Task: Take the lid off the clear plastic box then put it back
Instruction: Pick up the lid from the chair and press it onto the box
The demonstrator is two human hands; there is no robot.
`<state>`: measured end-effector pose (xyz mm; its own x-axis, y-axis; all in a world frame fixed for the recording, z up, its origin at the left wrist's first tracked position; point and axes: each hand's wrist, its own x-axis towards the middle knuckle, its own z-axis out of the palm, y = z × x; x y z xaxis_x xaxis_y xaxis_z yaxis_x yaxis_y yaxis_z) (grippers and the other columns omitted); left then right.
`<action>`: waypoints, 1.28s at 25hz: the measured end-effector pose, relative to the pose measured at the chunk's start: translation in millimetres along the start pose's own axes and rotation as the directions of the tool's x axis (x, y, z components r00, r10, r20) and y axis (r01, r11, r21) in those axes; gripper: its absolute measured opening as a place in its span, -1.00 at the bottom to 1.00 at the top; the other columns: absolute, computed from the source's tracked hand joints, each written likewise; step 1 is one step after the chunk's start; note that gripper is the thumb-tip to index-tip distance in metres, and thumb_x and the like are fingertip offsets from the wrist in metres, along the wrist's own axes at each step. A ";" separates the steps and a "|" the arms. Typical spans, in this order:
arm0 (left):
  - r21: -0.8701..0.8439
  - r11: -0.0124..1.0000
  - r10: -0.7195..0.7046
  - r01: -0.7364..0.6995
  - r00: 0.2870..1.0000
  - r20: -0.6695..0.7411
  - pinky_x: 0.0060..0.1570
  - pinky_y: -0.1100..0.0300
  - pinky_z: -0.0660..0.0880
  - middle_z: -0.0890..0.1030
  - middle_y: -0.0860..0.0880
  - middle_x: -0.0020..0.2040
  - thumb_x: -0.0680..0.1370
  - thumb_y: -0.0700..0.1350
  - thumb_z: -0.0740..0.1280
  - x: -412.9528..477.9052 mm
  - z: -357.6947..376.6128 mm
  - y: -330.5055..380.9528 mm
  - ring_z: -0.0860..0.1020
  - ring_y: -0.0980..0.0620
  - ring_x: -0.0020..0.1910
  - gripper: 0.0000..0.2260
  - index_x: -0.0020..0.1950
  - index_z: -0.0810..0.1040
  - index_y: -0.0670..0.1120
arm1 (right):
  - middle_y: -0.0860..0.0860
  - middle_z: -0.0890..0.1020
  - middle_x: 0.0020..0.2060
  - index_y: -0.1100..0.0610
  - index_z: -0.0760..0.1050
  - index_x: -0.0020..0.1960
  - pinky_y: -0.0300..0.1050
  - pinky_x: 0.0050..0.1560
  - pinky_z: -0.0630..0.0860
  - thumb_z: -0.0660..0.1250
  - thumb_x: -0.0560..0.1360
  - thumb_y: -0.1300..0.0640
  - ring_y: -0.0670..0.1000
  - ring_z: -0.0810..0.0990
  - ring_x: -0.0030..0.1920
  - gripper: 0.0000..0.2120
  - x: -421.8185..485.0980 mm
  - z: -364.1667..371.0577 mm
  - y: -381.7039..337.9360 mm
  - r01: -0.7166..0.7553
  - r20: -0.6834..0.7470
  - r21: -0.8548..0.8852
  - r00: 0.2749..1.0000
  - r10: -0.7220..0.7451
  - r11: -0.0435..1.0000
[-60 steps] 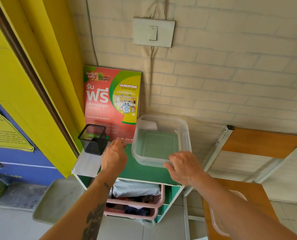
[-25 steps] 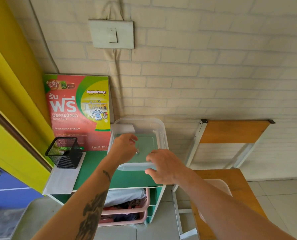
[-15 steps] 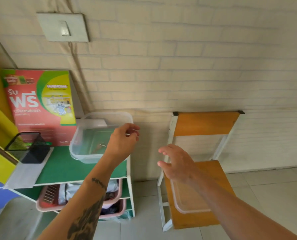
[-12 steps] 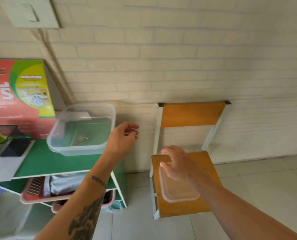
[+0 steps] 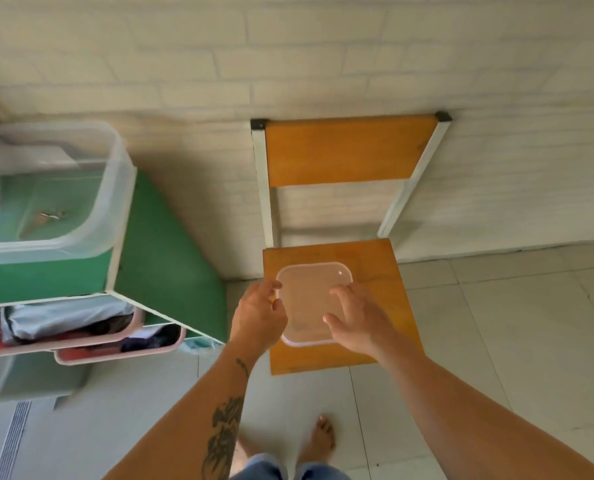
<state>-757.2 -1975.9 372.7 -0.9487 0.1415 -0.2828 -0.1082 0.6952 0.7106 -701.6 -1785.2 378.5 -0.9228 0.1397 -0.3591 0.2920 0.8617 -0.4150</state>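
1. Head view, the hands: a person's left hand (image 5: 259, 317) and right hand (image 5: 356, 318) reach down over a clear plastic lid (image 5: 311, 299) lying flat on the seat of an orange wooden chair (image 5: 385, 292). The left hand's fingers are loosely curled at the lid's left edge; the right hand's fingers are spread wide over its right half. Neither hand has closed on the lid, and whether the fingertips touch it cannot be told.

2. Head view, the box: the clear plastic box (image 5: 115, 188) stands uncovered on the green top of a shelf unit (image 5: 164, 251) at the left, well apart from the lid. A small metallic item (image 5: 48, 215), too blurred to name, lies on its bottom.

3. Head view, the room: the chair, with a white metal frame, stands against a pale painted brick wall (image 5: 323, 53). Pink baskets (image 5: 122, 344) holding cloth sit on the shelves below the green top. The floor (image 5: 496, 341) is pale tile, and the person's bare feet (image 5: 318, 441) show at the bottom edge.
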 end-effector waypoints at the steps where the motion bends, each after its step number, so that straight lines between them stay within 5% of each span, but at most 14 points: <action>1: 0.045 0.999 0.005 -0.005 1.000 0.004 -0.03 0.14 0.48 0.52 0.03 0.17 0.53 -0.14 0.23 4.8 17.7 -11.1 0.53 0.03 0.02 -0.69 0.25 0.50 0.08 | -0.01 0.45 0.28 0.00 0.31 0.39 0.01 0.18 0.47 0.28 0.52 -0.15 0.07 0.45 0.22 -0.50 9.6 13.2 9.9 -0.029 0.013 0.018 0.999 0.029 0.999; 8: 0.257 0.965 0.040 -0.044 0.999 0.020 0.26 -0.13 0.41 0.26 -0.06 0.49 0.56 0.01 0.25 50.2 126.6 -102.0 0.29 -0.11 0.39 -0.51 0.48 0.22 0.09 | 0.03 0.30 0.42 -0.01 0.22 0.43 0.15 0.34 0.38 0.31 0.51 -0.12 0.15 0.29 0.40 -0.44 77.3 111.9 72.8 -0.155 -0.032 0.047 0.987 0.157 0.987; 14: 0.351 0.934 0.090 -0.072 0.995 -0.035 0.08 -0.14 0.51 0.30 -0.13 0.46 0.50 -0.02 0.29 68.6 169.2 -131.4 0.36 -0.18 0.28 -0.50 0.43 0.31 -0.01 | 0.12 -0.04 0.58 -0.04 0.07 0.52 0.21 0.50 0.08 0.29 0.53 -0.12 0.22 -0.04 0.55 -0.34 97.4 155.4 101.4 -0.241 -0.047 0.039 0.969 0.242 0.970; 18: 0.308 0.951 0.043 -0.027 0.998 -0.044 0.08 -0.12 0.49 0.25 -0.12 0.49 0.48 -0.08 0.30 71.5 172.8 -130.2 0.32 -0.20 0.29 -0.49 0.44 0.32 0.02 | 0.11 -0.06 0.57 -0.03 0.10 0.53 0.18 0.50 0.10 0.32 0.51 -0.13 0.22 -0.01 0.54 -0.32 97.6 158.8 96.8 -0.255 -0.090 0.109 0.960 0.265 0.961; 24: 0.185 0.981 -0.044 0.065 0.992 -0.117 0.18 -0.14 0.40 0.38 -0.15 0.40 0.48 -0.10 0.32 60.2 136.6 -103.4 0.29 -0.20 0.29 -0.53 0.40 0.42 0.00 | 0.07 0.11 0.52 -0.03 0.28 0.44 0.26 0.43 0.23 0.30 0.47 -0.22 0.23 0.17 0.45 -0.39 81.7 129.2 73.4 -0.232 -0.117 0.039 0.965 0.235 0.972; 28: 0.108 0.994 0.056 -0.025 0.957 -0.285 0.04 0.01 0.37 0.46 -0.17 0.25 0.45 -0.17 0.39 41.0 77.1 -56.8 0.35 -0.16 0.14 -0.59 0.30 0.54 -0.04 | 0.09 0.18 0.48 -0.05 0.35 0.38 0.23 0.37 0.30 0.27 0.45 -0.23 0.24 0.25 0.39 -0.45 50.0 79.3 34.0 -0.194 -0.166 0.029 0.967 0.196 0.981; 32: 0.033 0.990 0.138 -0.136 0.908 -0.395 0.11 -0.01 0.42 0.47 -0.19 0.19 0.46 -0.22 0.40 18.3 3.8 4.7 0.40 -0.15 0.13 -0.65 0.26 0.57 -0.13 | 0.11 0.22 0.46 -0.05 0.34 0.38 0.19 0.31 0.37 0.23 0.45 -0.22 0.23 0.29 0.35 -0.45 15.1 13.8 -14.8 -0.125 -0.269 -0.011 0.956 0.118 0.992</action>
<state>-774.0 -1967.4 368.5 -0.9940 -0.0538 0.0955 0.0318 0.6920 0.7212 -716.4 -1802.6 367.8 -0.9153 0.3663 -0.1673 0.4026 0.8426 -0.3577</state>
